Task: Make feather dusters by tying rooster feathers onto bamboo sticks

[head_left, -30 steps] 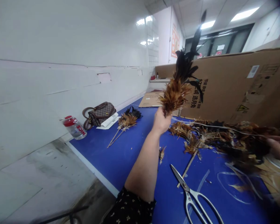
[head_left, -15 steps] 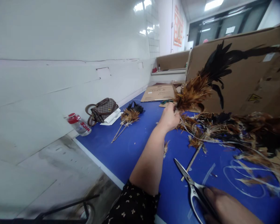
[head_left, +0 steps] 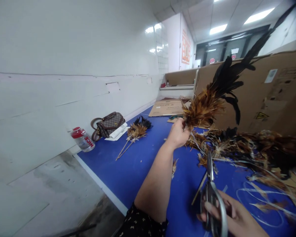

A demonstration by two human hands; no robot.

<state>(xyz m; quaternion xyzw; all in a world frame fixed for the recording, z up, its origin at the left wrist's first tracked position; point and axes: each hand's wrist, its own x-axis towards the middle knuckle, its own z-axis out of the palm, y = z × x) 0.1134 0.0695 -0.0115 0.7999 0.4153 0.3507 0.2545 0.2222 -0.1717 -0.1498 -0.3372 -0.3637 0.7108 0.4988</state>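
My left hand [head_left: 179, 133] is closed around the base of a feather bunch [head_left: 204, 105], brown low down with long black plumes pointing up to the right. In my right hand [head_left: 227, 210] is a pair of scissors [head_left: 213, 194], lifted above the table with the blades pointing away from me. Behind the scissors a thin stick [head_left: 199, 189] slants across the blue table, its far end among loose feathers. A pile of brown and black feathers [head_left: 256, 148] spreads over the right side. Clear plastic strips [head_left: 261, 197] lie in loops near my right hand.
Two small feather dusters [head_left: 136, 131] with sticks lie on the blue table [head_left: 135, 177], left of my arm. Beyond them are a checked handbag [head_left: 111, 123], white papers and a red-capped bottle [head_left: 82, 140]. Flat cardboard [head_left: 166, 108] lies farther back. A large carton [head_left: 251, 89] stands behind the feathers.
My right hand has raised the scissors off the table and turned their blades forward. My left hand still grips the feather bunch, whose black plumes now point more upward. The view has tilted up.
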